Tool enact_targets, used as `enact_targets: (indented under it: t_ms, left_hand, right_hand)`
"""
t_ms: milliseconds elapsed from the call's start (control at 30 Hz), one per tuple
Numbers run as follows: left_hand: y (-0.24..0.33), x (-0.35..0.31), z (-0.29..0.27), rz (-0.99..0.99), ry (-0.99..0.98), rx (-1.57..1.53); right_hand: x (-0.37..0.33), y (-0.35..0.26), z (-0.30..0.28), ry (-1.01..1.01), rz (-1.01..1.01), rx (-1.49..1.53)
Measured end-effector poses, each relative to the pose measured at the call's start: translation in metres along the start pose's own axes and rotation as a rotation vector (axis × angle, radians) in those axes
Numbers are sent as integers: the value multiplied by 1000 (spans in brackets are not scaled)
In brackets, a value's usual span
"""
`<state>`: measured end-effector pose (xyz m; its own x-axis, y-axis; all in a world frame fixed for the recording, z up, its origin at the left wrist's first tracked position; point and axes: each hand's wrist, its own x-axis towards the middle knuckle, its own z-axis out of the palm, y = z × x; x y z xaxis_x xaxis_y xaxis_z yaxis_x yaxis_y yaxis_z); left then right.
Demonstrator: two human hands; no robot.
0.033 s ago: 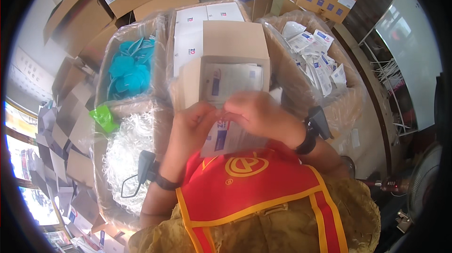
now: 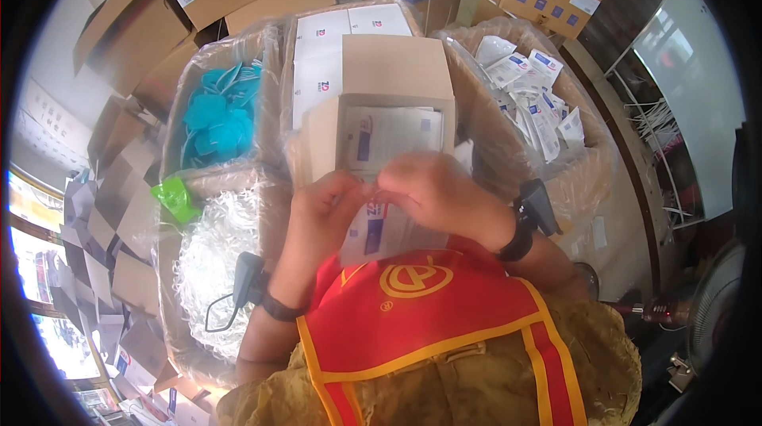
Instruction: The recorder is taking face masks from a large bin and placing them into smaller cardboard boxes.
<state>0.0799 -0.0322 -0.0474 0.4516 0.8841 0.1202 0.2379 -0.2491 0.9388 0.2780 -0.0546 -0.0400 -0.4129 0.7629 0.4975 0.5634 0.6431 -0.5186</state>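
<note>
Both my hands meet in the middle, fingers pinched together at the top edge of a white packet [image 2: 390,237] with blue and red print. My left hand [image 2: 327,202] grips its upper left side and my right hand [image 2: 441,194] its top from the other side. The fingertips are slightly blurred. Below them the packet hangs against my red apron [image 2: 421,319] with yellow trim. Just beyond the hands an open cardboard box [image 2: 397,69] holds similar flat white packets [image 2: 401,136].
At the left, plastic-lined cartons hold teal face masks [image 2: 221,128] and white stringy material [image 2: 218,267], with a green piece [image 2: 176,198] on the rim. White boxes [image 2: 319,61] stand behind. A lined carton of packets [image 2: 540,101] is at right, a fan [image 2: 718,311] lower right.
The lower part of the packet has shifted very slightly. Both hands keep their place and their pinch.
</note>
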Motion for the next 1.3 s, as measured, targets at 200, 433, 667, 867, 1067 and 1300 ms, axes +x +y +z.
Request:
enact_targets:
  t_ms: [200,433,667,867,1067,1300]
  left_hand:
    - [9,-2,9,-201,101,-418]
    - [-13,5,19,-263,132,-591]
    - [-104,34,-27,-331,379,-444]
    - [-127,16,-41,-75,301,97]
    - [3,6,-37,232,-151,136]
    - [-1,-10,-23,-146,-535,-361]
  right_hand:
    - [1,-14,-2,60,-231,-279]
    - [-4,-23,-8,20,-307,-460]
    - [-16,-58,-20,22,-400,-172]
    - [-11,-49,-47,67,-227,2]
    - [-4,-15,-38,77,-146,-88]
    - [-4,-18,-30,109,-219,-141]
